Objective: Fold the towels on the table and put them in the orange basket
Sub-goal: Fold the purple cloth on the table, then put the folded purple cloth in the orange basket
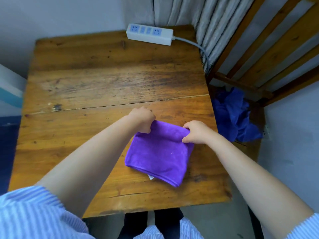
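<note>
A purple towel (158, 154) lies on the near right part of the wooden table (103, 75), already folded at least once into a thick rectangle, its nearest corner pointing toward the table's front edge and a small white tag (151, 177) poking out from under its near hem. Both hands are on its far edge. The left hand (142, 119) is curled over the far left corner, fingers tucked down around the cloth and gripping it, while the right hand (194, 132) pinches the far right corner, thumb below and fingers bent over the top. Between the two hands the far edge is lifted off the wood and rolled slightly toward the person, forming a soft ridge; the rest of the towel rests flat. Both forearms are bare, coming out of short blue-and-white striped sleeves (32, 213) at the bottom of the view. At the far edge of the table sits a white power strip (149, 34), its grey cord (195, 44) running off the right side toward a grey curtain (198, 14). To the right of the table, lower down beside a slatted wooden frame (269, 54), lies a crumpled heap of blue cloth (233, 114), well apart from the purple towel. I see no orange basket from here.
</note>
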Demonstrator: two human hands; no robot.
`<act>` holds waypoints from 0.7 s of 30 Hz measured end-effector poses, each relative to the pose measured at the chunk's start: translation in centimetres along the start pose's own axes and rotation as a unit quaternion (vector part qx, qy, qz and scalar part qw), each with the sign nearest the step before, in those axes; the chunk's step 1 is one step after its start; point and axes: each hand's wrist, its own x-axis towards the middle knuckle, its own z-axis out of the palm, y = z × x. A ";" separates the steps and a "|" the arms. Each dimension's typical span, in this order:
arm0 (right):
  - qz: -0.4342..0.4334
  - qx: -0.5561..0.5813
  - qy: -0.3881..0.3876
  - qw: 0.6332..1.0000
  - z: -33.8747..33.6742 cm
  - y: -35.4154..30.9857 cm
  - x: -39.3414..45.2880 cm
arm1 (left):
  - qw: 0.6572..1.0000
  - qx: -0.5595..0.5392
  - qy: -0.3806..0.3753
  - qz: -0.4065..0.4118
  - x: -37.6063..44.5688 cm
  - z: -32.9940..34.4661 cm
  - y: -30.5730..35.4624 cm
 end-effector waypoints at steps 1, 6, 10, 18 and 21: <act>-0.007 -0.007 0.004 1.000 -0.3 -0.4 -0.3 | 1.000 -0.014 0.007 -0.001 -0.7 0.0 -0.3; -0.123 -0.079 0.145 0.979 -2.5 -7.1 -3.6 | 0.985 -0.115 0.097 -0.087 -9.9 0.1 -4.2; -0.258 -0.125 0.199 0.937 -2.2 -15.9 -7.6 | 0.952 -0.174 0.174 -0.181 -21.6 2.5 -7.2; -0.475 -0.143 0.165 0.852 7.5 -34.9 -20.1 | 0.858 -0.224 0.238 -0.396 -49.2 12.9 -7.8; -0.543 -0.157 0.135 0.814 13.3 -40.9 -25.1 | 0.818 -0.232 0.245 -0.466 -58.9 18.4 -5.5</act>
